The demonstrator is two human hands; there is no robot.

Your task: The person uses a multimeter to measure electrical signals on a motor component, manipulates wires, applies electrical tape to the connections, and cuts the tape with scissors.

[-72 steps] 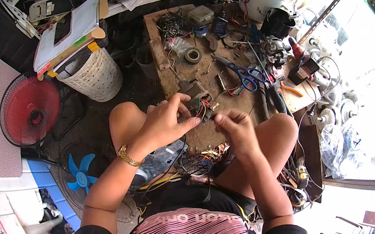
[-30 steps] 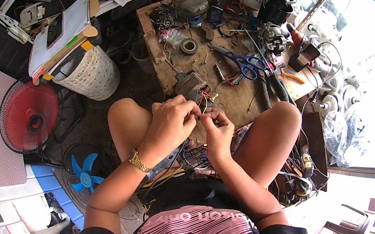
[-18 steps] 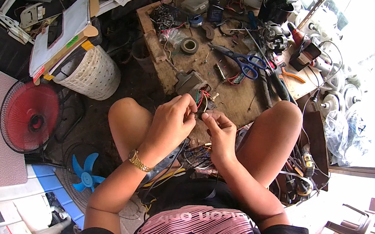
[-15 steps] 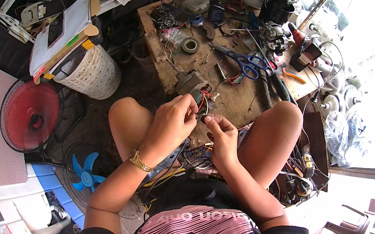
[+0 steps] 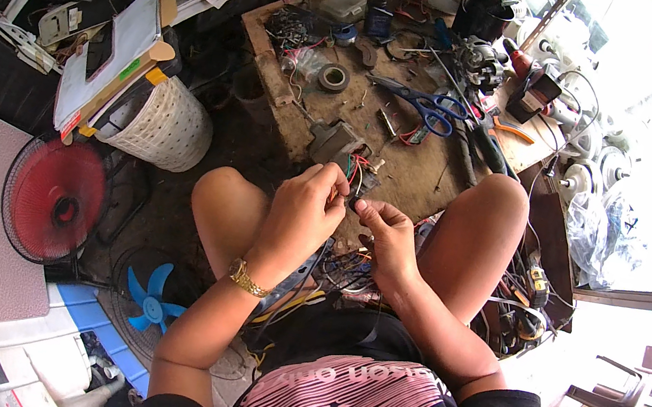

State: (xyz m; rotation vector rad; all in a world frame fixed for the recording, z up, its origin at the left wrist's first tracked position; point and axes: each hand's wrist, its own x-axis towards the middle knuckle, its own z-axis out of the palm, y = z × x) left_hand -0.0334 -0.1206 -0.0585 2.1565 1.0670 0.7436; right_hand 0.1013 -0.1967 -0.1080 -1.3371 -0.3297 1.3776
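Note:
Over my lap, my left hand [image 5: 311,201] is closed in a pinch, its fingertips beside several thin red, green and white wires [image 5: 361,163]. My right hand [image 5: 388,236] pinches a small black piece [image 5: 357,204] between thumb and forefinger, where a white wire comes down; its exact kind is too small to tell. The two sets of fingertips almost meet. What the left fingertips hold is hidden. Just beyond them, a grey fan motor [image 5: 338,143] lies on the worn wooden board [image 5: 406,170], and the wires come out of its near side.
On the board lie a roll of tape [image 5: 333,78], blue-handled scissors [image 5: 437,118] and orange-handled pliers [image 5: 514,133]. A white perforated basket [image 5: 169,128], a red fan [image 5: 52,199] and a blue fan blade [image 5: 151,308] are at left. Tangled cables [image 5: 529,313] lie right of my knee.
My hands keep nearly the same pose, with only a slight shift at the fingertips. The whole view has moved a little. Nothing has visibly been let go.

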